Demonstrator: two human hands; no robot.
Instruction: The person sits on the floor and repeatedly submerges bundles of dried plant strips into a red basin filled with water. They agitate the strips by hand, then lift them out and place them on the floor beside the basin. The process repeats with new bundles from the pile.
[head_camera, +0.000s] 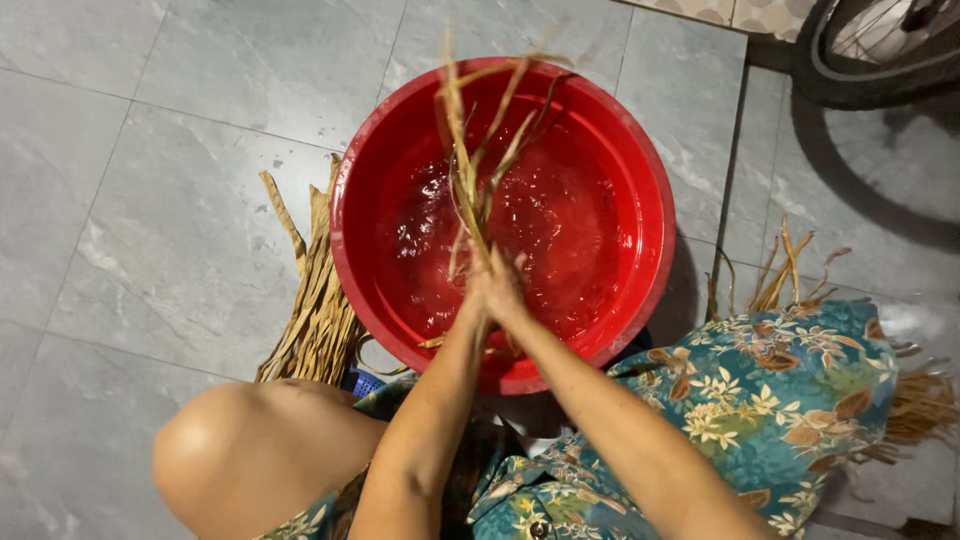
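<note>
A round red plastic basin (640, 150) holds rippling water on the grey tiled floor. Over its near side, my left hand (478, 290) and my right hand (507, 288) are pressed together, both closed around the lower ends of a bundle of dried tan leaf strips (462, 170). The strips rise from my hands and fan out over the water toward the basin's far rim. My forearms reach in from the bottom of the view.
A pile of dried strips (315, 300) lies on the floor left of the basin. More strips (780, 275) lie to the right, beyond my floral-clothed knee (790, 390). My bare left knee (240, 450) is at lower left. A bicycle wheel (880, 60) stands at top right.
</note>
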